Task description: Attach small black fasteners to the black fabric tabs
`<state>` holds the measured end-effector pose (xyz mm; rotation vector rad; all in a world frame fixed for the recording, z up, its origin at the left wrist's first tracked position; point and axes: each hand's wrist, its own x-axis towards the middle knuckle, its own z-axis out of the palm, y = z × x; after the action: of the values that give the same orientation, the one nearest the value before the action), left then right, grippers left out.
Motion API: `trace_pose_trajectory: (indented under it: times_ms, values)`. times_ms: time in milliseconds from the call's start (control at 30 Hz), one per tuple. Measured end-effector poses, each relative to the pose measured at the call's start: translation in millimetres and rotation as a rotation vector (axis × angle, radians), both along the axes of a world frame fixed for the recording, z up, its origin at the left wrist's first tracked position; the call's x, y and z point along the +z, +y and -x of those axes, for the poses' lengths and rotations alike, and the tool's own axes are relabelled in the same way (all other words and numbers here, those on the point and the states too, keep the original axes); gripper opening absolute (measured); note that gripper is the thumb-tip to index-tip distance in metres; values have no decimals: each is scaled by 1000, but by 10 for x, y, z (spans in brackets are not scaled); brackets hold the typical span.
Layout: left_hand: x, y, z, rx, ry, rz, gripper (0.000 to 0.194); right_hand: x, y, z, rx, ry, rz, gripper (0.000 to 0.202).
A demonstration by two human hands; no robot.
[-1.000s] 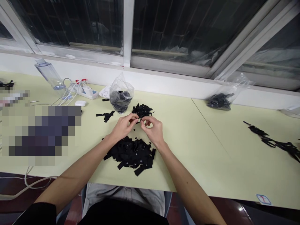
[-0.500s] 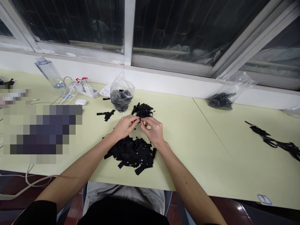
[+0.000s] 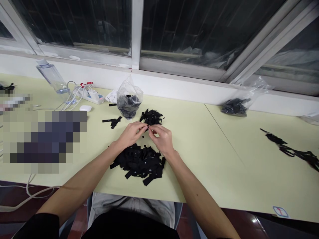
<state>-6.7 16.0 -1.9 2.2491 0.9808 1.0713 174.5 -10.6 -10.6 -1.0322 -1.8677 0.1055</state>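
Note:
My left hand [image 3: 132,132] and my right hand [image 3: 161,136] meet fingertip to fingertip over the table. Both pinch a small black piece [image 3: 147,128], mostly hidden by the fingers; it looks like a black fabric strip. Just beyond the fingertips is a small pile of black fabric strips [image 3: 151,116]. Closer to me, under and between my forearms, spreads a larger pile of black fabric strips [image 3: 139,162], some bearing small white marks. Between this pile and my hands lie two small black rings [image 3: 145,145] on the tabletop.
A clear plastic bag of black pieces [image 3: 129,106] stands behind the small pile. Leftward are loose black strips [image 3: 113,122], a white case [image 3: 85,108], a power strip [image 3: 92,96] and a bottle [image 3: 53,78]. Another bag [image 3: 235,107] and black straps [image 3: 294,151] lie to the right.
Hardly anything differs. My hands keep their pinch in the same place, and the whole view has shifted very slightly.

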Motion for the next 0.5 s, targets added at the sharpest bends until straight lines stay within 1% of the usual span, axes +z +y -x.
trace_pose_trajectory:
  times_ms: [267,500]
  values:
    - [10,-23,-26,45,-16,4,23,-22,5,-6,-22,-157,-84,17]
    - [37,-87,-94,106,-23,40,19,-50,8,36,-61,-241,-108,16]
